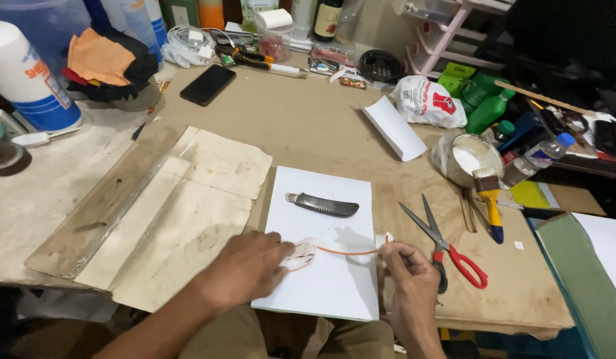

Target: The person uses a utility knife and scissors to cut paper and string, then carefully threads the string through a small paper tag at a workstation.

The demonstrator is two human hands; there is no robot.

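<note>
Your right hand (409, 267) pinches one end of an orange strip (348, 252) between thumb and fingertips, the fingers pressed together on it and the wrist bent so the knuckles face left. The strip runs left in a shallow curve, just above a white sheet (328, 279), to your left hand (249, 264). That hand lies palm down, fingers curled and closed over a small white-and-orange piece (302, 255) that it presses against the sheet; the strip's left end meets this piece at your fingertips. Both forearms enter from the near edge, the left angled from the near left, the right coming almost straight up from below.

The sheet lies near the front of the table (308, 126), one corner overhanging the edge. On its far half rests a dark knife (322, 204), lying crosswise, blade to the right, apart from both hands. Just right of your right hand lie scissors (448, 247) with red handles, blades open and pointing far-left. Beyond them, a brush (489, 199) with a yellow handle leans on a tin (473, 158) of white paste. Left of the sheet lie stained paper sheets (188, 213) on a board (95, 213). Far across the table rest a black phone (207, 84) and a folded white card (394, 127).
</note>
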